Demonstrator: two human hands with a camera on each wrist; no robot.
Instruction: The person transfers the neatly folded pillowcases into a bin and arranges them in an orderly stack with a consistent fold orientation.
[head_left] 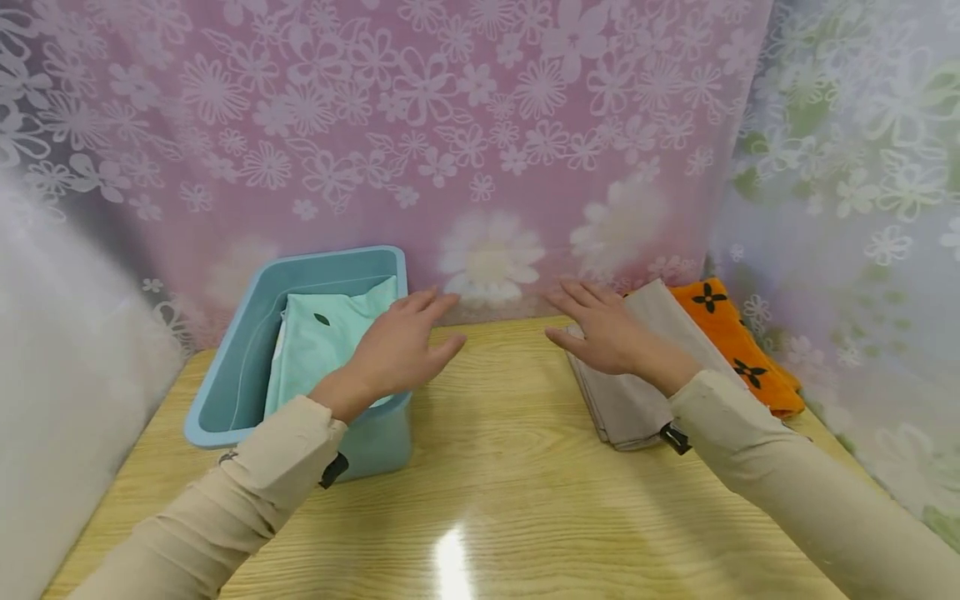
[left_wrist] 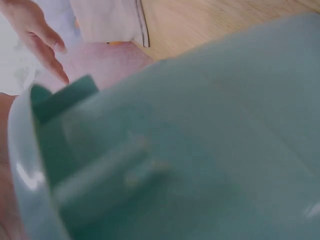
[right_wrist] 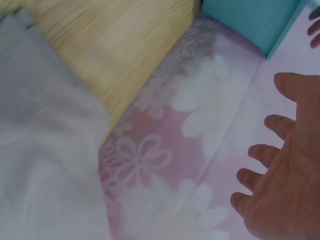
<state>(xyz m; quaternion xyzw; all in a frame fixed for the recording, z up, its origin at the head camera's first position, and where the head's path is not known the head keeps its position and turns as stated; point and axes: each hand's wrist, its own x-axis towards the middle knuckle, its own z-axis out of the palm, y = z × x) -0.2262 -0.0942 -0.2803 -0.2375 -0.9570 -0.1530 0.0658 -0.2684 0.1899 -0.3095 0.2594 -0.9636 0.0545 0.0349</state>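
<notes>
The left hand [head_left: 397,346] comes up from the lower left, fingers out straight, holding nothing, over the right rim of the blue tub [head_left: 378,446], where a mint cloth [head_left: 322,337] lies. At right, the right hand [head_left: 603,333], open too and holding nothing, is over the grey cloth [head_left: 626,404]; an orange cloth [head_left: 723,333] lies behind. Wood table [head_left: 491,433] shows between, up to the pink curtain [head_left: 450,167]

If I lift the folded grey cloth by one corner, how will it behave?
The grey cloth will probably droop and open out, since its folded layers look loosely stacked along the edge. It seems likely to be light, as those layers look thin. Pushing it sideways might nudge the orange cloth close beside it.
</notes>
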